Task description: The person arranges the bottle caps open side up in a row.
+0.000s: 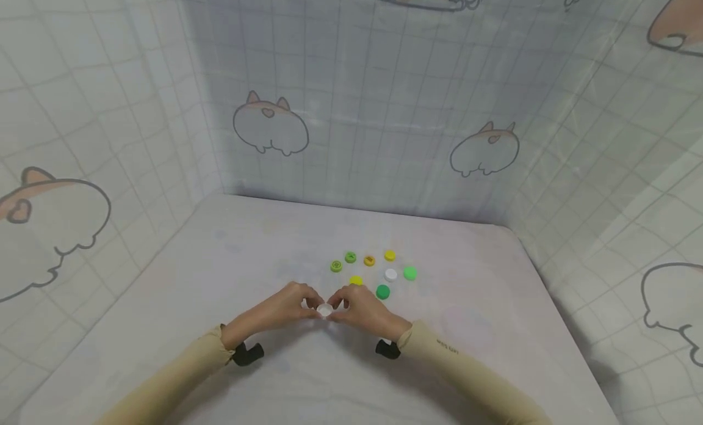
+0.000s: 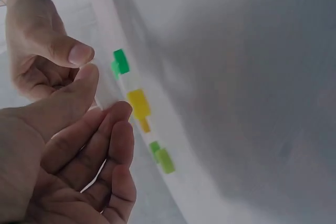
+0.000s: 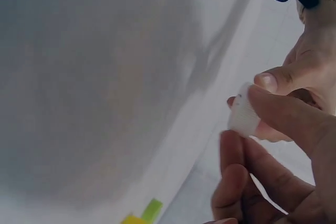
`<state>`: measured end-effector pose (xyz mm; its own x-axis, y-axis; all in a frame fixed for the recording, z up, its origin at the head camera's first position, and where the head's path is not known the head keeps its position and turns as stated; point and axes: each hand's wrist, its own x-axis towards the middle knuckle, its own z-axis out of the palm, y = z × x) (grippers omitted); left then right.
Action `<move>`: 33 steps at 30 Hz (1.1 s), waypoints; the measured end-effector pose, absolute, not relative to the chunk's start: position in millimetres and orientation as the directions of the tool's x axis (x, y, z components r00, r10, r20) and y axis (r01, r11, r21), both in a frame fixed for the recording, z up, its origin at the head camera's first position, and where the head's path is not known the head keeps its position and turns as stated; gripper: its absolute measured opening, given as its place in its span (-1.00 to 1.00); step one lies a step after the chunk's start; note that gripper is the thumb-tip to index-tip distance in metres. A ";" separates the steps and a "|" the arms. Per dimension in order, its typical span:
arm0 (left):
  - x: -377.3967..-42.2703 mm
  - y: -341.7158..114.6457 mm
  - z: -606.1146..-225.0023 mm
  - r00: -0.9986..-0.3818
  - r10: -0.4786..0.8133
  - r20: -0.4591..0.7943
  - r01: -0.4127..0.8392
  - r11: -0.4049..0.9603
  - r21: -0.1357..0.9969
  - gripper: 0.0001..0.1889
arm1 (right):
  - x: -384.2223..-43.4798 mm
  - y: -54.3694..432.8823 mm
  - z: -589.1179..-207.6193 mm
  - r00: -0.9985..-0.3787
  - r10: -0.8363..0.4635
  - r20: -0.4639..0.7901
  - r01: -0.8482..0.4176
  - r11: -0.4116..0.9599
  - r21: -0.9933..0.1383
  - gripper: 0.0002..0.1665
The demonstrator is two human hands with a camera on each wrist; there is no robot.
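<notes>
1. One table (image 1: 280,382)
2. Left hand (image 1: 284,306) and right hand (image 1: 366,309), over the table
3. Eight loose caps (image 1: 370,261), on the table, nearer its far edge than the hands
4. Held cap (image 1: 325,311), over the table, pinched by both hands' thumbs and fingers

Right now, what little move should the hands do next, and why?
Maybe the left hand could let go of the white cap both hands pinch. The right hand could probably hold it alone, and that hand is nearer the other caps lying on the table.
</notes>
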<state>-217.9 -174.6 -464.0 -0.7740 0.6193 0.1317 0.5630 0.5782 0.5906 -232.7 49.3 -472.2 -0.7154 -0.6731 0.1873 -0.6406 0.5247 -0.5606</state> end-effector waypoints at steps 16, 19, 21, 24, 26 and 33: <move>-218.4 -165.5 -485.6 -0.720 0.683 0.123 0.632 0.570 0.525 -0.81 | -225.6 49.8 -489.4 -0.699 -0.704 0.125 -0.647 0.548 -0.531 -0.75; -218.2 -164.9 -484.8 -0.725 0.679 0.113 0.622 0.576 0.531 -0.80 | -225.8 49.8 -488.7 -0.697 -0.708 0.112 -0.637 0.540 -0.550 -0.74; -217.8 -164.8 -484.4 -0.729 0.676 0.107 0.611 0.574 0.545 -0.79 | -225.4 49.9 -488.3 -0.697 -0.709 0.108 -0.633 0.536 -0.559 -0.74; -217.4 -164.6 -484.4 -0.736 0.669 0.099 0.594 0.570 0.567 -0.78 | -224.6 49.5 -487.4 -0.694 -0.712 0.105 -0.631 0.532 -0.565 -0.74; -217.0 -164.5 -484.5 -0.739 0.666 0.096 0.588 0.569 0.575 -0.78 | -224.3 49.1 -486.7 -0.691 -0.715 0.105 -0.636 0.531 -0.560 -0.74; -215.5 -163.3 -483.7 -0.749 0.657 0.090 0.579 0.581 0.573 -0.77 | -224.3 47.7 -487.4 -0.692 -0.714 0.105 -0.645 0.546 -0.535 -0.74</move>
<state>-215.5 -163.3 -483.7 -0.7485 0.6570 0.0902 0.5786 0.5805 0.5729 -224.3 47.7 -487.4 -0.6923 -0.7139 0.1051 -0.6446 0.5463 -0.5349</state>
